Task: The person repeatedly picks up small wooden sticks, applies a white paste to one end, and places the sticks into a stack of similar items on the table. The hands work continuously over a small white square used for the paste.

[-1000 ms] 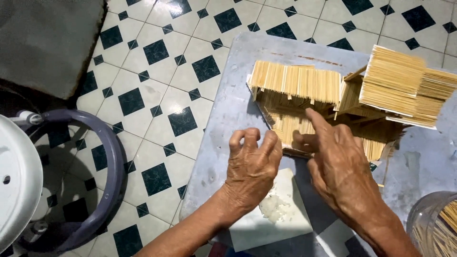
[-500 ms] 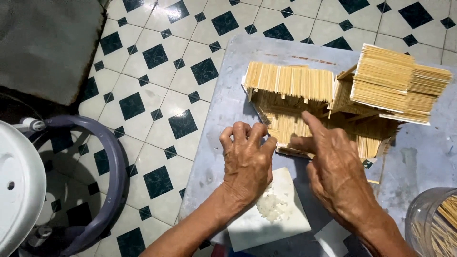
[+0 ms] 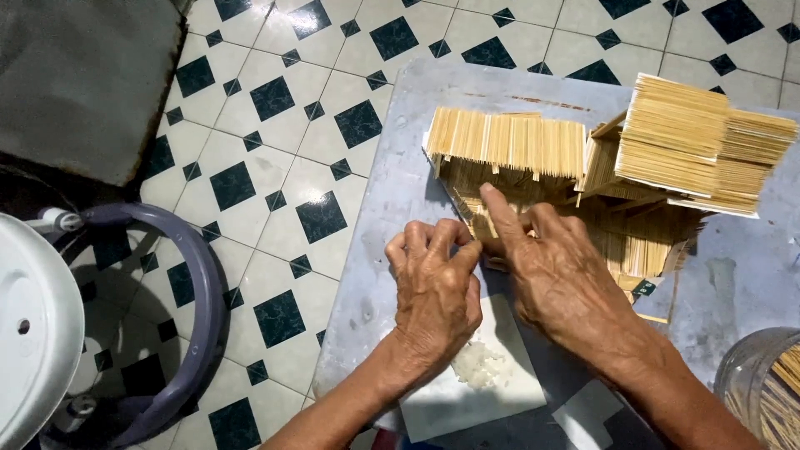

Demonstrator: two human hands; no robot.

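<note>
Centre frame, both hands work at the lower left edge of a stick-built model house [image 3: 583, 167] that sits on a grey worktop [image 3: 392, 208], its long axis running left to right across the upper right. Left hand [image 3: 435, 292] has fingers curled together, pinching something too small to identify. Right hand [image 3: 560, 279] is nearer, index finger extended and touching the wall under the roof; a white card with a glue blob [image 3: 477, 367] lies just below.

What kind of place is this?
Likely a home floor used as a hobby craft spot: tiled floor, grey work board, stick-built model house, clear jar of sticks.
</note>
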